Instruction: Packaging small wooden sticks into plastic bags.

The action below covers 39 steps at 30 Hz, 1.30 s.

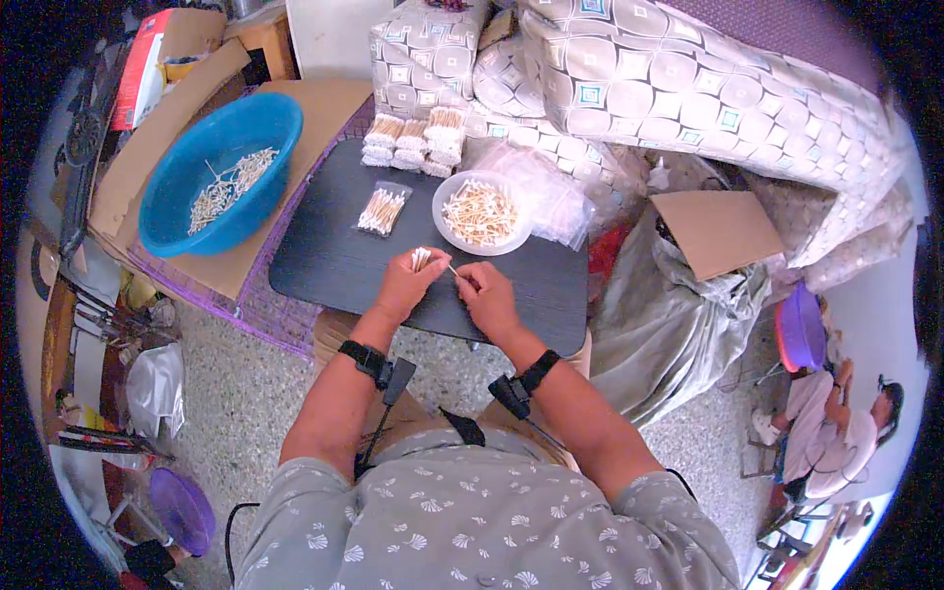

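Over the near side of a small black table [329, 231], my left hand [403, 280] is closed around a small bunch of cotton swabs [421, 260], white tips showing at the top. My right hand [487, 295] pinches a single cotton swab [453, 269] beside it, between thumb and fingers. Just beyond my hands stands a white bowl [440, 228] heaped with loose cotton swabs. Left of the bowl lies a clear packet of cotton swabs [382, 208]. Several filled packets [413, 140] are stacked at the table's far edge.
Clear plastic bags [551, 202] lie right of the bowl. A blue basin [162, 211] with more swabs sits on cardboard [334, 103] at left. A grey cloth sack [639, 324] and a patterned covered seat [688, 88] flank the table. Another person [836, 433] sits at far right.
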Motion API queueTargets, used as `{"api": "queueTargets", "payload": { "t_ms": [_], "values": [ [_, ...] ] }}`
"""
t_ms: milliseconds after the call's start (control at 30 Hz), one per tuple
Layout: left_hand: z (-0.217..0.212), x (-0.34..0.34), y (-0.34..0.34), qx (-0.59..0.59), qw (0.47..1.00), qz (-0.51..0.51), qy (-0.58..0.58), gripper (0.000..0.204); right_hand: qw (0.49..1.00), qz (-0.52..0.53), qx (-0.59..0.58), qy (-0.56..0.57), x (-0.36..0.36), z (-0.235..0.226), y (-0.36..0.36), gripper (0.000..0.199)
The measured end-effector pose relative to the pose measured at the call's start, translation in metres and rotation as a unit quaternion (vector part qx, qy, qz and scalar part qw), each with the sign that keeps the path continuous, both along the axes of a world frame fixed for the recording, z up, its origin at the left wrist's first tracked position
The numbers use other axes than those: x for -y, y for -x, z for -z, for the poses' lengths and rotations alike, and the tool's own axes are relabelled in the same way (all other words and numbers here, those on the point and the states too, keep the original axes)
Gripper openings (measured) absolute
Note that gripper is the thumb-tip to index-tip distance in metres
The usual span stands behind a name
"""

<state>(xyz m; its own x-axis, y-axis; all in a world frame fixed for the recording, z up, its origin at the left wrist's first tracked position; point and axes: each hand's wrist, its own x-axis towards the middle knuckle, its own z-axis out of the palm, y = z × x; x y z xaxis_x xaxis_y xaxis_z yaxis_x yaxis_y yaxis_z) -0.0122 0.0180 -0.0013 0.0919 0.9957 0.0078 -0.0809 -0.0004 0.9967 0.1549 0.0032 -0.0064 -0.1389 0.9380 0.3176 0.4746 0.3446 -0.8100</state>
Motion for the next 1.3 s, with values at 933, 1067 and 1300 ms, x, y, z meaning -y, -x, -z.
{"api": "queueTargets", "payload": {
  "t_ms": [933, 1067, 1300],
  "values": [
    [0.006, 0.002, -0.009, -0.339, 0.922, 0.028, -0.184, 0.022, 0.969, -0.061, -0.211, 0.112, -0.005, 0.006, -0.013, 0.011],
    [0.009, 0.0, -0.008, -0.295, 0.947, 0.043, -0.12, 0.022, 0.974, -0.064, -0.197, 0.098, -0.003, 0.004, -0.009, 0.013],
    [0.01, -0.003, -0.004, -0.116, 0.989, 0.036, -0.083, 0.016, 0.991, -0.047, -0.079, 0.099, 0.0, 0.002, -0.003, 0.014]
  ]
}}
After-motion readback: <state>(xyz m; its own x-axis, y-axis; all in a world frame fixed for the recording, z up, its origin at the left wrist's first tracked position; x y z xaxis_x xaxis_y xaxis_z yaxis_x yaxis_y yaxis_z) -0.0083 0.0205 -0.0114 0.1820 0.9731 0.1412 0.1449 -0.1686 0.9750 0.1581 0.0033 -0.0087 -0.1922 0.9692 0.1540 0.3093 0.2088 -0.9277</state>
